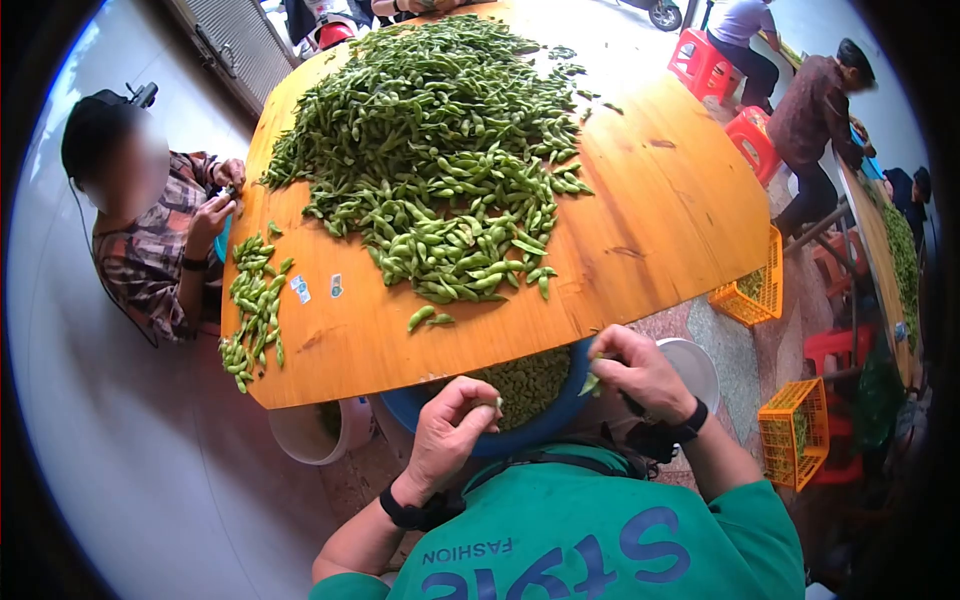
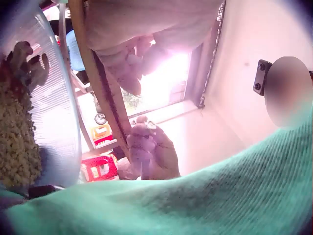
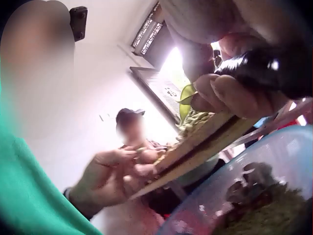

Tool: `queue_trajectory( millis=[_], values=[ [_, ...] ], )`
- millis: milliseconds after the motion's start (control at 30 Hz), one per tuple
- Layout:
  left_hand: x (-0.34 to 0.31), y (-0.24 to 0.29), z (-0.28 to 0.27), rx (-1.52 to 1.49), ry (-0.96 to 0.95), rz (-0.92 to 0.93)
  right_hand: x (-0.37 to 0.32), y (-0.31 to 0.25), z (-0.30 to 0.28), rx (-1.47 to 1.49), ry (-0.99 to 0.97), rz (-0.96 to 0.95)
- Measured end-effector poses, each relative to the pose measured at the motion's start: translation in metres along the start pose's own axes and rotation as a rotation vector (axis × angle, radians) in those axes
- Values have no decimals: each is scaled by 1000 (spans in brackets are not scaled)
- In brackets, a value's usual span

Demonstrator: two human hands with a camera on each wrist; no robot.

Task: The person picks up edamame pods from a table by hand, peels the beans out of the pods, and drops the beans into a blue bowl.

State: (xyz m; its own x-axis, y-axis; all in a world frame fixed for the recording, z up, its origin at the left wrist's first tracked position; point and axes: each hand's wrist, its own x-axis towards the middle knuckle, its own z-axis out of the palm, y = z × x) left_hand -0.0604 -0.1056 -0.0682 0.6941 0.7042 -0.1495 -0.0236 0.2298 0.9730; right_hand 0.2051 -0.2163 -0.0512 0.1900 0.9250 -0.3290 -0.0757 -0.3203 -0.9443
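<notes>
Holding a pod (image 1: 590, 383) pinched in its grip above the bowl (image 1: 548, 420) at the counter (image 1: 650, 220) edge, the right hand (image 1: 640, 375) could shoot beans past the rim; the left hand (image 1: 450, 425) pinched a small piece (image 1: 495, 404), which a loose squeeze might drop.

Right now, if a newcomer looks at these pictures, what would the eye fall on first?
First, the big heap of green pods that covers much of the round wooden table. Next, at the near edge, the blue bowl of shelled beans, above which the right hand pinches a pod and the left hand pinches a small piece, too small to tell.
</notes>
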Motion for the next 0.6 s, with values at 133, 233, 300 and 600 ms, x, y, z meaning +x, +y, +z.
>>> queue_trajectory(
  millis=[133,233,300,600],
  values=[
    [-1,-4,-2,621,-103,314,-17,49,-50,-812,169,-125],
    [-2,-4,-6,912,-184,418,-39,48,-58,-1130,177,156],
    [-2,7,-6,859,-149,402,-43,81,-69,-1193,231,117],
    [59,42,-54,1176,383,489,-6,10,5,-622,25,-341]
  ],
)
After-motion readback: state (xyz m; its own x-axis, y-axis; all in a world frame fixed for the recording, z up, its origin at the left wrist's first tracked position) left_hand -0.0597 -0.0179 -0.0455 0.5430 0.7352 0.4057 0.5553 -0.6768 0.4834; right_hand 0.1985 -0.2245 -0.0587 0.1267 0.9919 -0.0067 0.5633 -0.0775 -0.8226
